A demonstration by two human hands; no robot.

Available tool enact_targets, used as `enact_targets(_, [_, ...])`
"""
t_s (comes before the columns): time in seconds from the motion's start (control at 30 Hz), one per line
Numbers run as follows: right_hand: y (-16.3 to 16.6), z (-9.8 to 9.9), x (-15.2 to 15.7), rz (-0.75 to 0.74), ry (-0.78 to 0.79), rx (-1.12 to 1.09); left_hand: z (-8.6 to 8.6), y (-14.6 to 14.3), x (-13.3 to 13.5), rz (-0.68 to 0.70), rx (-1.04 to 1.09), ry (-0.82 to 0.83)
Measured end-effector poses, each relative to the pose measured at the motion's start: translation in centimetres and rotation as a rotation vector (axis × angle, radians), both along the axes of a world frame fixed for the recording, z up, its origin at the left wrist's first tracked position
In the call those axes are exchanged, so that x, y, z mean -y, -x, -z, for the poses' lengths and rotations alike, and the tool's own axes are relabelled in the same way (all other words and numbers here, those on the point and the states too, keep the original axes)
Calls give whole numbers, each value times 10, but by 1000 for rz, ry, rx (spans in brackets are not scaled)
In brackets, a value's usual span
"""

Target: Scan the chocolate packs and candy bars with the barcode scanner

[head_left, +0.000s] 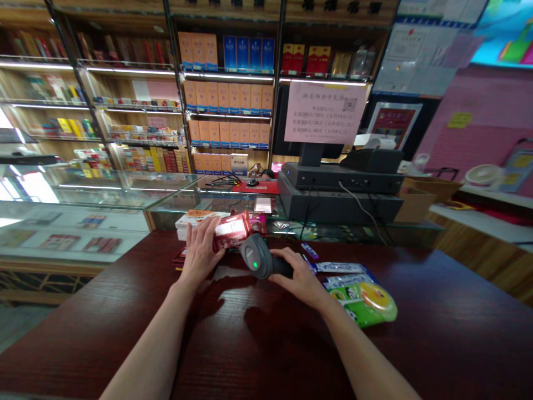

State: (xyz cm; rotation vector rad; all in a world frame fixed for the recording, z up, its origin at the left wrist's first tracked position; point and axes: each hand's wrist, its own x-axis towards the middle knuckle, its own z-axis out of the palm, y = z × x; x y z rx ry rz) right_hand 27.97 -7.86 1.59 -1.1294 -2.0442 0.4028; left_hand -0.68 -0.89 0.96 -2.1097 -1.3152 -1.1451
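Observation:
My right hand [297, 273] is wrapped round the handle of a dark grey barcode scanner [256, 256], whose green light is lit. The scanner's head points at a red packet [233, 229] with a bright white label. My left hand [202, 244] grips that packet by its left end, fingers over the top. Behind the left hand lies a stack of white and orange boxes [194, 219], partly covered by it. To the right of my right hand are a green package with a yellow round top [366, 303] and several blue-and-white packets [341, 269].
A dark wooden counter [250, 355] spans the front. Past it stand glass display cases [125, 194] and a cash register with a monitor [341, 178] carrying a paper sign [322, 114]. Shelves of boxed goods [229, 97] line the back wall. A small purple item [309, 250] lies near the scanner.

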Motion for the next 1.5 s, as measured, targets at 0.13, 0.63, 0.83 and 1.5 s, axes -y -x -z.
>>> enact_targets(0.13, [-1, 2, -1, -15, 7, 16, -3, -2, 3, 11, 14, 3])
enact_targets(0.63, [14, 14, 3, -259, 130, 287, -2, -1, 3, 26, 14, 22])
enact_targets(0.83, [14, 16, 3, -280, 143, 319, -2, -2, 2, 30, 14, 17])
enact_targets(1.5, [5, 1, 6, -223, 154, 203, -3, -7, 5, 80, -10, 34])
